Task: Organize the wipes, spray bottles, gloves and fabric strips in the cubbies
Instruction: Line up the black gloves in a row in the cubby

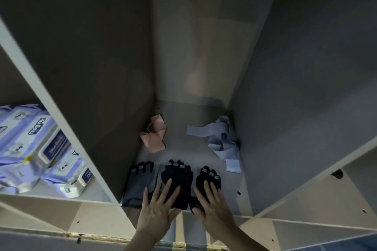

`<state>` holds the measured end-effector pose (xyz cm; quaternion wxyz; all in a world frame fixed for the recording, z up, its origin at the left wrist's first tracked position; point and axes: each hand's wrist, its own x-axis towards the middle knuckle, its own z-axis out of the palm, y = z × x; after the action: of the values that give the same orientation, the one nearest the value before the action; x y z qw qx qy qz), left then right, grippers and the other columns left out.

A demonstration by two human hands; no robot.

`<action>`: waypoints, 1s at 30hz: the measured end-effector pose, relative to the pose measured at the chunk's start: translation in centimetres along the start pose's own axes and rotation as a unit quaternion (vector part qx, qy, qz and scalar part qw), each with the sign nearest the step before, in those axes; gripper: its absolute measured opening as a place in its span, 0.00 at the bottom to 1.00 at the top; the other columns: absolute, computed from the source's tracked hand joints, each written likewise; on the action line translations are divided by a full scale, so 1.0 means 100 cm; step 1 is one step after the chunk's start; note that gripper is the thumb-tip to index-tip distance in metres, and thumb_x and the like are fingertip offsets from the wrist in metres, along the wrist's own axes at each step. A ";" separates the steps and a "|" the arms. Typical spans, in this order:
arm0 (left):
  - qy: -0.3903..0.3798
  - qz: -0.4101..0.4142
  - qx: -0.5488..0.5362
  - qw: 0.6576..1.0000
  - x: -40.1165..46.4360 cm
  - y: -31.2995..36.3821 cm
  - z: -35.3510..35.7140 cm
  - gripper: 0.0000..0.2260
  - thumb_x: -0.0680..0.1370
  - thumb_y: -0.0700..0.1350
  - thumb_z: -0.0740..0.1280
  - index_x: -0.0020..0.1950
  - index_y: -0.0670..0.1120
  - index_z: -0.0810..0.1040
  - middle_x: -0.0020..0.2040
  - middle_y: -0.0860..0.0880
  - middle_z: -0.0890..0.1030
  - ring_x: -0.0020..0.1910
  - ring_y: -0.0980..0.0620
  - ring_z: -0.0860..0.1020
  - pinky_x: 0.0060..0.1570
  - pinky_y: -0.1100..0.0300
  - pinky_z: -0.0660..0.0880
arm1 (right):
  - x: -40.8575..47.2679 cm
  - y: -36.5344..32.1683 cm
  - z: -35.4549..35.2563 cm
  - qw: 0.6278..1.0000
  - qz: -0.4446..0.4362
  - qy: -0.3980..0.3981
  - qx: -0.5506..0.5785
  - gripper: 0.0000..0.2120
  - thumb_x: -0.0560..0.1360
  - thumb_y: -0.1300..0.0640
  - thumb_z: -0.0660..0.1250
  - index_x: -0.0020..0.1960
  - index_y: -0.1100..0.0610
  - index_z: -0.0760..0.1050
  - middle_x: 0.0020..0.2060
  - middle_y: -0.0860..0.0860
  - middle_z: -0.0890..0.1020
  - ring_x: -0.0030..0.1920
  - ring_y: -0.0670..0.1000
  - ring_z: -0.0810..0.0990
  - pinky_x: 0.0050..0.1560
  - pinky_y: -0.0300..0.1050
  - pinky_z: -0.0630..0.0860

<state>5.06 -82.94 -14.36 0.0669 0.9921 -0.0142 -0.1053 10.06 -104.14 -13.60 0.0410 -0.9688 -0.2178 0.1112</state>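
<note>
Three dark gloves lie side by side at the front of the middle cubby: a grey-backed glove on the left, a black glove in the middle and a black glove on the right. My left hand lies flat with straight fingers on the middle glove. My right hand lies flat on the right glove. Behind them a pink fabric strip sits at the back left and a light blue fabric strip lies crumpled at the back right.
Several packs of wipes are stacked in the cubby to the left, behind a white divider. The cubby on the right shows bare shelf boards. The shelf's front edge runs under my hands.
</note>
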 end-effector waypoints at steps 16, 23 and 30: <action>-0.065 -0.034 0.012 0.997 -0.006 -0.006 -0.009 0.27 0.77 0.67 0.44 0.63 0.60 0.75 0.62 0.49 0.80 0.61 0.44 0.75 0.44 0.32 0.75 | -0.005 -0.005 0.007 0.996 -0.002 -0.080 0.028 0.38 0.71 0.31 0.55 0.75 0.41 0.45 0.69 0.45 0.73 0.67 0.50 0.66 0.64 0.51 0.57; 0.002 -0.030 -0.037 0.999 -0.007 0.002 -0.073 0.33 0.67 0.62 0.66 0.71 0.56 0.65 0.66 0.49 0.77 0.58 0.50 0.80 0.51 0.38 0.77 | 0.001 -0.024 -0.069 0.984 -0.004 -0.087 0.154 0.34 0.77 0.40 0.57 0.77 0.42 0.44 0.78 0.47 0.47 0.78 0.49 0.46 0.75 0.46 0.42; 0.070 -0.081 -0.310 0.945 -0.025 0.024 -0.152 0.21 0.77 0.58 0.63 0.69 0.57 0.70 0.68 0.54 0.74 0.64 0.54 0.74 0.61 0.58 0.71 | -0.027 -0.024 -0.158 0.898 0.024 -0.068 0.433 0.31 0.65 0.32 0.67 0.66 0.31 0.64 0.67 0.38 0.70 0.64 0.37 0.71 0.68 0.42 0.69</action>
<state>5.79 -83.28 1.24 0.3628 0.9251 0.1045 -0.0399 10.38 -103.65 2.60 0.4390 -0.8501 -0.1274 0.2615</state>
